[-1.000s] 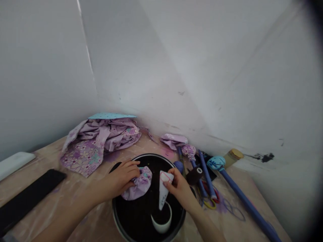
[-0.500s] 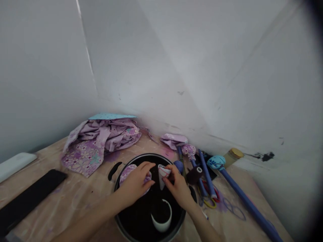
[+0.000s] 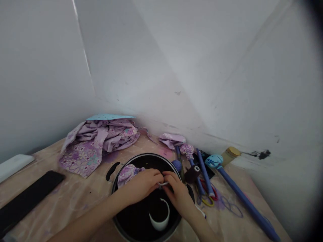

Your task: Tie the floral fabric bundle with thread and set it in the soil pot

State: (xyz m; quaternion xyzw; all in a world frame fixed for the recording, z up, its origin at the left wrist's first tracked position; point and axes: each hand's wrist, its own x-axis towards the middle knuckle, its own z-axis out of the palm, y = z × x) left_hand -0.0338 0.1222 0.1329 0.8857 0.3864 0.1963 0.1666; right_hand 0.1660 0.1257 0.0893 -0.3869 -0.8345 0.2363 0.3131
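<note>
Both hands meet over a black pot [image 3: 126, 222] with a dark inside. Between the fingertips of my left hand [image 3: 148, 183] and my right hand [image 3: 174, 190] a small white piece [image 3: 163, 184] shows, mostly hidden by the fingers of both hands, which are closed on it. Inside the pot, left of my left hand, lies a bunched purple floral cloth [image 3: 128, 173]. A white cup [image 3: 160, 224] with dark contents stands in the pot, below my hands.
Purple floral fabric [image 3: 85, 154] is heaped at the back left. A black case [image 3: 30, 198] lies left. Right of the pot are a dark thread spool [image 3: 192, 174], scissors [image 3: 208, 201], blue sticks [image 3: 205, 173] and a blue-headed stick [image 3: 247, 201].
My left hand has moved right, away from the purple cloth, to meet my right hand at the white piece. That piece was upright and more visible; now the fingers cover most of it.
</note>
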